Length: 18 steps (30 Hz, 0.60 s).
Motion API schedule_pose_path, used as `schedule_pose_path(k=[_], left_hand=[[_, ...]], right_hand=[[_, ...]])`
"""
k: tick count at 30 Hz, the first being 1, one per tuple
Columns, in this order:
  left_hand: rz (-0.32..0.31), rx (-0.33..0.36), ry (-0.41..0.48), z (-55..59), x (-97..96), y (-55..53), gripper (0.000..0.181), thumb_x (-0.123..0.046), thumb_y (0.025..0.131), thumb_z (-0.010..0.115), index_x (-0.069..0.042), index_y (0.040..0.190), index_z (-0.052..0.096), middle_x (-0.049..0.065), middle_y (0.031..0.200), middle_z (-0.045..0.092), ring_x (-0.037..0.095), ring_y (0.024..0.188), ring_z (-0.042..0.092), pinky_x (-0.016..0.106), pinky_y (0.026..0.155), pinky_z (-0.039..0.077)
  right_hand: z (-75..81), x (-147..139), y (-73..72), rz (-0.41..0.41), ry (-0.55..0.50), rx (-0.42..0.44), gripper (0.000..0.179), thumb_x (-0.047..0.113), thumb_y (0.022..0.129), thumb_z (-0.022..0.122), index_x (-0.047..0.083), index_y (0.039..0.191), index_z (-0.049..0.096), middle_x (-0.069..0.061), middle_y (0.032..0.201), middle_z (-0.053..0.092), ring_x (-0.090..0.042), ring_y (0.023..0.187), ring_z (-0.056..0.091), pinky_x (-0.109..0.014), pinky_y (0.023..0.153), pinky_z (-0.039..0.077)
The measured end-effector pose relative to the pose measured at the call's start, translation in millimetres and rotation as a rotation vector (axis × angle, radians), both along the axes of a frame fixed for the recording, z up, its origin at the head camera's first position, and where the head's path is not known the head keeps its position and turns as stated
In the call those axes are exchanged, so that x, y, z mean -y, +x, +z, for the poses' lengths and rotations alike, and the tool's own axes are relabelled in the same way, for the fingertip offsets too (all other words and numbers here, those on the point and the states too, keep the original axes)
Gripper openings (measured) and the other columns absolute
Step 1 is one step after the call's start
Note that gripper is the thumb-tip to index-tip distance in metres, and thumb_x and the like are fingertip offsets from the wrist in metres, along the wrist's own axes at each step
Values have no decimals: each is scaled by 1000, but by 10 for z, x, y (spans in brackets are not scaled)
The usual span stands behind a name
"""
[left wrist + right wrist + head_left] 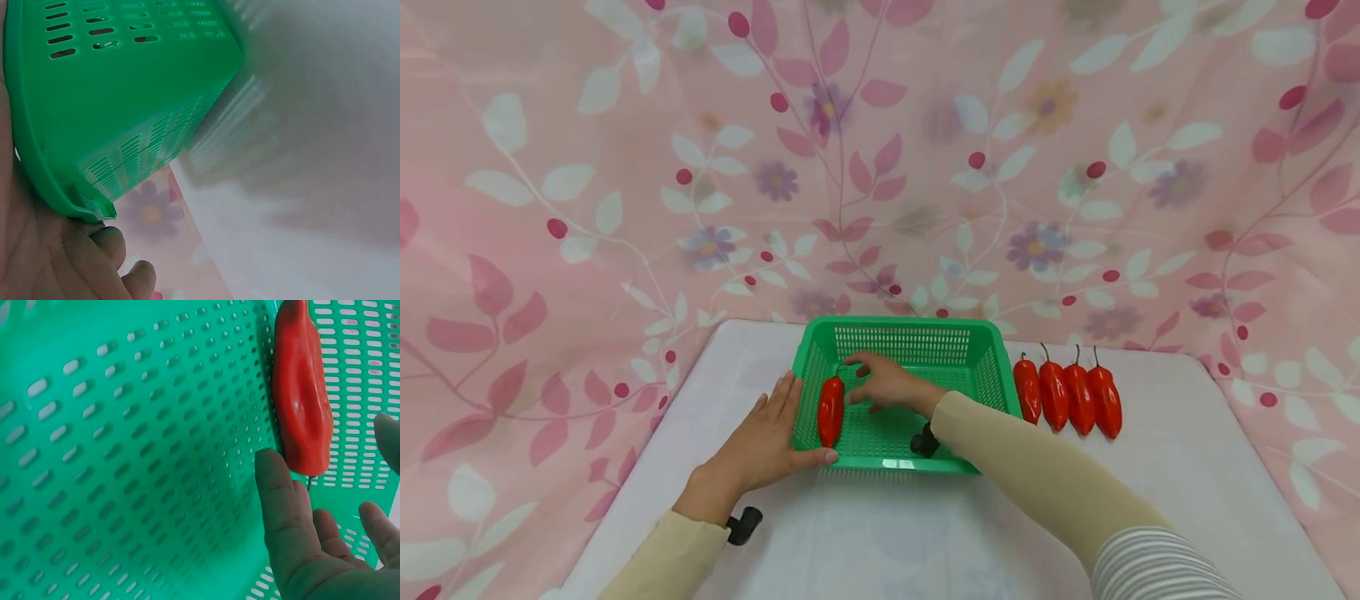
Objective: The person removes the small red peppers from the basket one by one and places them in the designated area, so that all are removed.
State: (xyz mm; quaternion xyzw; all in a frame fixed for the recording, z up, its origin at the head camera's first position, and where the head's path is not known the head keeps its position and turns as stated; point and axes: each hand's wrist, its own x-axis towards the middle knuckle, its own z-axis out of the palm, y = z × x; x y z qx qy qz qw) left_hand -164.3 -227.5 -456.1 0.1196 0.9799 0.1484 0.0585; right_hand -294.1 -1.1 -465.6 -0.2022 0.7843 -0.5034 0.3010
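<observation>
A green plastic basket (901, 322) with slotted walls stands on the white-covered table. Inside it, along the left wall, lies one red pepper (831, 412) with its thin stem pointing to the back. My left hand (760, 446) rests at the basket's near left corner, fingers straight along the left side and thumb on the front rim. Reaching into the basket from the right, my right hand (886, 385) is just beside the pepper with nothing in its grasp. In the right wrist view its spread fingers (284, 512) are near the pepper's stem end.
Several red peppers (1079, 400) lie in a row on the table (1180, 475), right of the basket. A pink floral cloth (880, 167) hangs behind and at the sides. Small black wrist devices (745, 526) are strapped to both arms.
</observation>
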Motion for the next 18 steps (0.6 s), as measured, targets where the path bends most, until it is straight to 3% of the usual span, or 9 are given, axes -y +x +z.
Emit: schedule_pose_path(k=[18], left_hand=[[-1,3,11,-7,6,1,137,-91,79,59,4,167,14,21,177,8,44,162,16,62,128,22]], right_hand=[[-180,211,-4,21,-15,113,74,6,93,78,9,158,44,-23,146,54,-33,113,66,-53,83,66]])
